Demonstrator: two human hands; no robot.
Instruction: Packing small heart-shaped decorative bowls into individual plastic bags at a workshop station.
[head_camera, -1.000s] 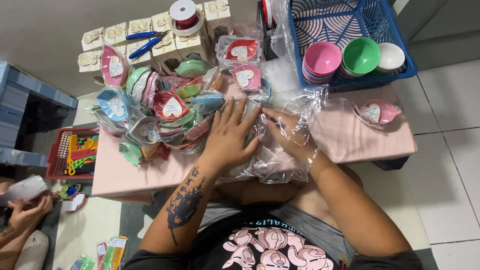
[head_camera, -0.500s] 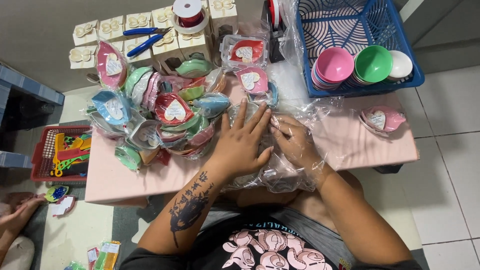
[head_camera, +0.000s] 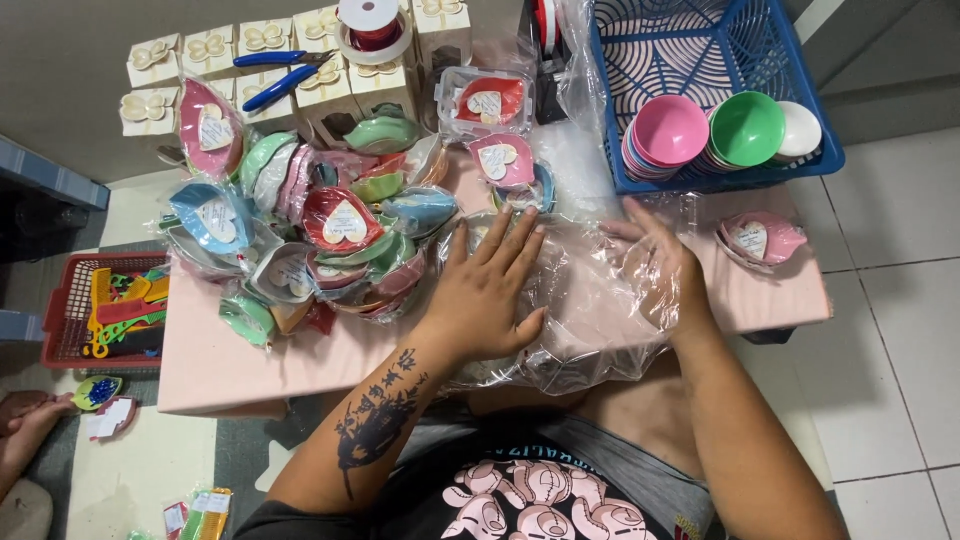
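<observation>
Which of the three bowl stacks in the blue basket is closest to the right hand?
The pink stack: leftmost in the blue basket, just above the right hand.

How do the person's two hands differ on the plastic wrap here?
The left hand lies flat on top of the clear wrap, fingers spread and pointing away; the right hand sits under or inside the wrap, seen through the film. The left is by the pile of wrapped dishes; the right is nearer the blue basket. Both rest on the pink table.
</observation>
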